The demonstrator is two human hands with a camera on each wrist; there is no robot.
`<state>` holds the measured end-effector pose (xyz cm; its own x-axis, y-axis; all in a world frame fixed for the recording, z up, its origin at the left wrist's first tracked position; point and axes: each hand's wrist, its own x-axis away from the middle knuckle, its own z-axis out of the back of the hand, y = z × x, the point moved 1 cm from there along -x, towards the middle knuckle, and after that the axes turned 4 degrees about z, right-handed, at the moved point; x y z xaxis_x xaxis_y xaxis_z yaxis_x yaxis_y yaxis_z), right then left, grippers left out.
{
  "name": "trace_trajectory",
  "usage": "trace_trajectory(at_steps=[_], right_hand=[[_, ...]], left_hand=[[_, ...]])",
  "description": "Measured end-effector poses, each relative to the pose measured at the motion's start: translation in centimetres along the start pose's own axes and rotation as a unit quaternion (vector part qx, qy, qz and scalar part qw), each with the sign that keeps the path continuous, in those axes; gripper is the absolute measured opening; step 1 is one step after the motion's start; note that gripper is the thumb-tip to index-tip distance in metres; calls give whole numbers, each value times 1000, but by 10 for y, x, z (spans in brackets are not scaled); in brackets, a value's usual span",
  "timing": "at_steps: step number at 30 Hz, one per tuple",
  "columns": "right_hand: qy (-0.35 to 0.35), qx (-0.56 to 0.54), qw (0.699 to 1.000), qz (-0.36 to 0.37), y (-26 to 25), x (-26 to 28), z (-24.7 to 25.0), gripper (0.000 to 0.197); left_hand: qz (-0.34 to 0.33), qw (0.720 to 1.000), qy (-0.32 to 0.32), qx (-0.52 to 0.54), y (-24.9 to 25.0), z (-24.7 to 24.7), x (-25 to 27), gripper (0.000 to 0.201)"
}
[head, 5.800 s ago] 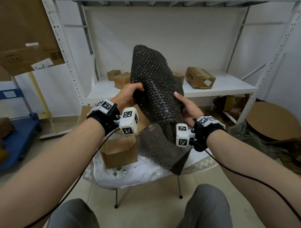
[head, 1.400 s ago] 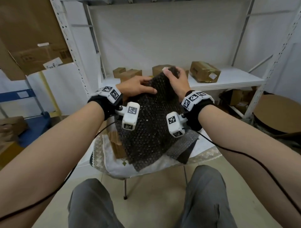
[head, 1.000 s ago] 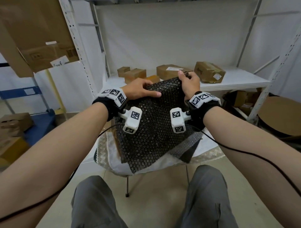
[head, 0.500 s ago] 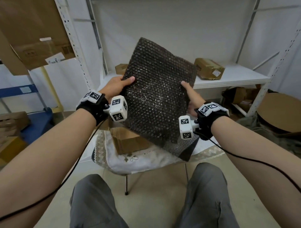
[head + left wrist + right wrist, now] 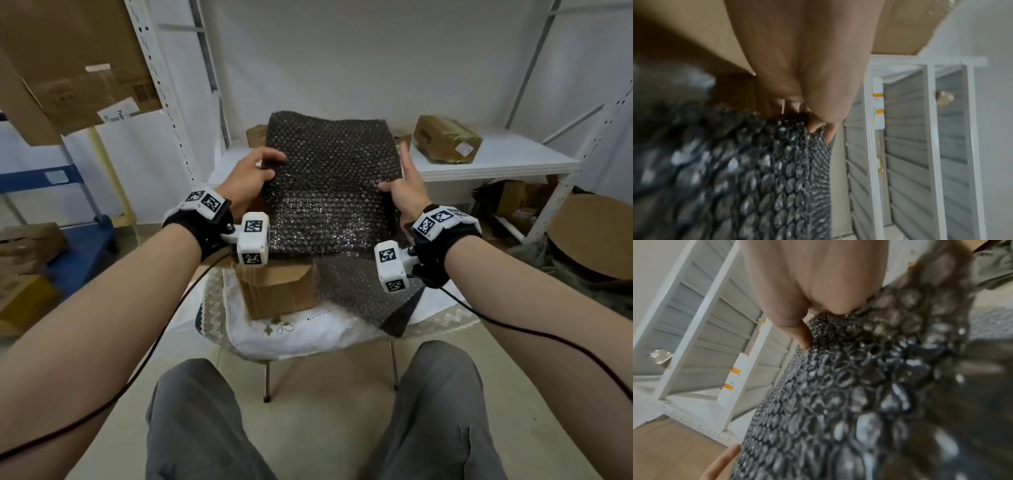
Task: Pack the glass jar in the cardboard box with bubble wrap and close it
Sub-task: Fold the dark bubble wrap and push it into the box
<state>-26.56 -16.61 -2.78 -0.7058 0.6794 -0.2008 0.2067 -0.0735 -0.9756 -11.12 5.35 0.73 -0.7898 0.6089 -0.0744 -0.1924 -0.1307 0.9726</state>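
A dark bubble wrap sheet [image 5: 329, 185] is stretched between my two hands, spread almost flat above the small table. My left hand [image 5: 257, 174] pinches its left edge, thumb on top; the left wrist view shows the fingertips [image 5: 818, 126] closed on the bubble wrap [image 5: 756, 178]. My right hand [image 5: 404, 186] holds the right edge with the thumb on top and the index finger pointing up; the right wrist view shows the thumb [image 5: 802, 337] against the bubble wrap [image 5: 838, 402]. The cardboard box [image 5: 277, 291] stands under the sheet, its top hidden. No glass jar is in sight.
The box stands on a white cloth [image 5: 291, 335] over a small metal-legged table. A second bubble wrap piece [image 5: 366, 298] lies to its right. Behind is a white shelf [image 5: 496, 164] with several cardboard boxes. My knees are below the table's near edge.
The sheet stood raised and tilted upright half a second ago; now both hands have brought it down and laid it nearly flat over the box. Both hands still hold its side edges.
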Motion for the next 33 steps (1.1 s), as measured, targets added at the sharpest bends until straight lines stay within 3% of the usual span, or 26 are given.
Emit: trace_trajectory(at_steps=[3,5,7,10,14,18,20,23,27,33], right_hand=[[-31,41,998,34,-3,4,-3,55],[-45,35,998,16,-4,1,-5,41],[-93,64,993,-18,-5,0,-7,54],[-149,127,979,-52,-6,1,-12,79],[-163,153,973,-52,-6,-1,-24,72],[-130,269,954,9,-11,-2,-32,51],[-88,286,953,41,-17,-1,-35,31],[-22,281,956,81,-15,-17,-28,39],[-66,137,987,50,-32,-3,-31,25],[-121,50,990,47,-31,3,-43,27]], left_hand=[[34,996,-69,-53,-1,5,3,28],[56,991,-109,-54,3,11,8,47],[65,989,-117,-58,7,16,9,59],[37,991,-87,-92,11,24,6,66],[-6,984,-42,-171,15,37,-2,64],[-55,940,46,-334,19,45,-8,52],[-75,940,87,-320,21,47,-10,38],[-113,953,107,-260,27,50,-10,25],[-86,989,108,-58,30,53,-9,36],[-84,985,140,55,30,51,-16,29]])
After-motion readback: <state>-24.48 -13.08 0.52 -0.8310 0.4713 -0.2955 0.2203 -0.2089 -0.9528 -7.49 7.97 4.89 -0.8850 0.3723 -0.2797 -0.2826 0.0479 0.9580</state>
